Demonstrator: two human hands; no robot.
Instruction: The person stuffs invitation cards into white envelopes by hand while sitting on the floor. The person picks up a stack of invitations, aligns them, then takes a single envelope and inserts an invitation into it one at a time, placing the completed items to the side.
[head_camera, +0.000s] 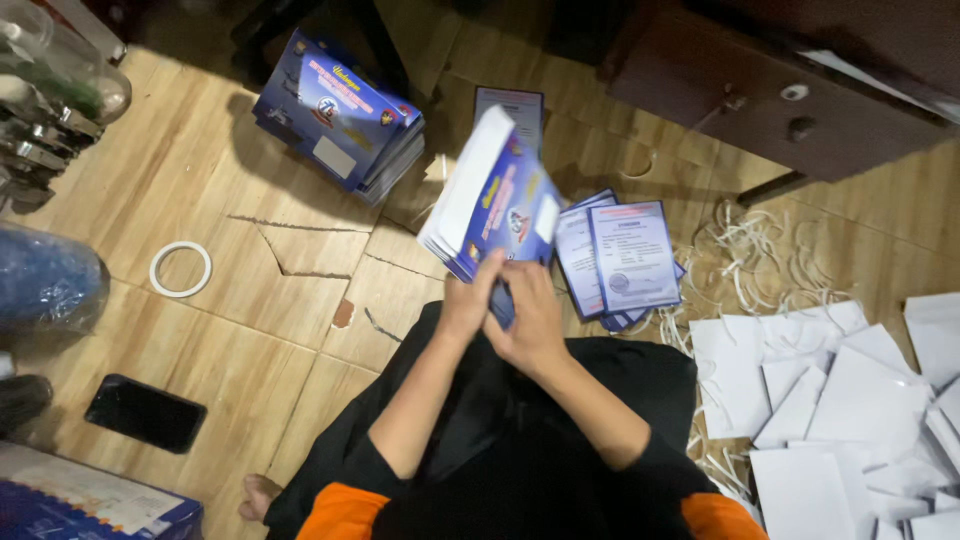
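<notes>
My left hand (468, 305) and my right hand (532, 322) both grip the lower end of a thick stack of blue booklets (490, 195), held up and tilted over my lap. The white page edges of the stack face left. On the floor just right of it lies a small pile of blue-bordered cards (625, 258). A second pile of blue booklets (340, 115) lies fanned on the wooden floor at the upper left, away from both hands.
White paper bags (850, 400) with cord handles cover the floor at right. A roll of white tape (181, 269) and a black phone (145, 412) lie at left. A dark wooden cabinet (780, 100) stands at upper right; a blue box (80, 500) at bottom left.
</notes>
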